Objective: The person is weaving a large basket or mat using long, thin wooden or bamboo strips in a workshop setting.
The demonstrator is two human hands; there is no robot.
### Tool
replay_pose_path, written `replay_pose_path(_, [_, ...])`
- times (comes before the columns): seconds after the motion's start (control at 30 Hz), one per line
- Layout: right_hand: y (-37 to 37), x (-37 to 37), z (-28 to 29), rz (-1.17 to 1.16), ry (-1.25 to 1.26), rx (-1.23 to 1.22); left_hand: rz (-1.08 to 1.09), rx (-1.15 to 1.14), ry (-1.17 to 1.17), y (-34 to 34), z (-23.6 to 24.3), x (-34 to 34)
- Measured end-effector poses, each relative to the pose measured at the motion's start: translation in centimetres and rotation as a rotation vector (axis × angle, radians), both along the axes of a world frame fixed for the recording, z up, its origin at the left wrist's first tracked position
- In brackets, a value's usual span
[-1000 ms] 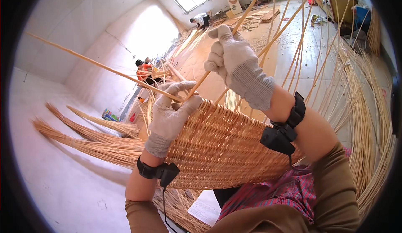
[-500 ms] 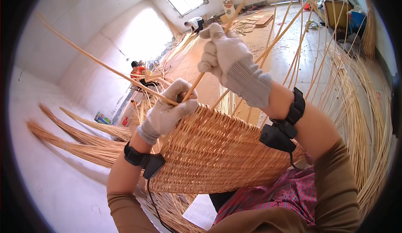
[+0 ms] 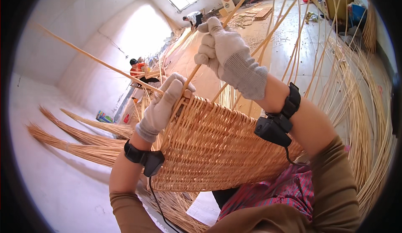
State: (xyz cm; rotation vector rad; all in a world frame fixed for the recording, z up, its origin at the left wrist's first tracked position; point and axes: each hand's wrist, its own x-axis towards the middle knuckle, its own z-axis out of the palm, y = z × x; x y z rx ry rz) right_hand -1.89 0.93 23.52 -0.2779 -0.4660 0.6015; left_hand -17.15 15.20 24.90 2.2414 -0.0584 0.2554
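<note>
A woven wicker panel (image 3: 222, 145) leans across my lap, its far upper corner raised. At that corner my left hand (image 3: 161, 107), in a white glove, is closed, thumb and fingers on the edge where the rods meet. My right hand (image 3: 222, 48), gloved too, makes a fist around a thick wicker rod (image 3: 191, 77) that rises slantwise from the corner. The rod's upper end sticks out above the fist. Another long rod (image 3: 98, 61) reaches from near my left hand toward the upper left. Part of my left fingers is hidden behind the corner.
Upright wicker stakes (image 3: 299, 44) fan out from the panel's far side. Bundles of rods (image 3: 83, 147) lie at left, and more long rods (image 3: 360, 128) at right. Two people work farther off, one in orange (image 3: 137, 69), another in white (image 3: 193, 18). Bins (image 3: 338, 7) stand at upper right.
My left hand has shifted slightly left, so the panel's corner now shows beside the thumb. My right hand has moved a little left and up, still around the rod.
</note>
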Motion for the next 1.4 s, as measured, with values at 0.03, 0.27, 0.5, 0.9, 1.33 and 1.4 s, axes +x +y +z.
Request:
replay_pose_path(0.03, [0.1,0.0,0.0,-0.020,-0.017,0.006,0.005,-0.030,-0.021,0.0,-0.1,0.1])
replay_pose_path(0.27, [1.1,0.7,-0.6,-0.026,-0.036,-0.008,0.038,0.002,0.008,0.2,-0.4,0.4])
replay_pose_path(0.5, [1.8,1.8,-1.4,0.087,0.000,0.107,-0.054,0.199,0.008,0.9,0.2,1.0])
replay_pose_path(0.9, [1.5,1.7,-1.7,0.131,0.016,0.112,-0.068,-0.014,0.076,1.2,0.2,1.3])
replay_pose_path(1.33, [-3.9,9.1,-3.5,-0.003,-0.242,0.525,-0.181,-0.114,0.273,2.0,2.3,2.0])
replay_pose_path(1.4, [-4.5,8.9,-4.7,0.023,-0.393,0.629,-0.162,-0.127,0.287,2.1,2.1,2.1])
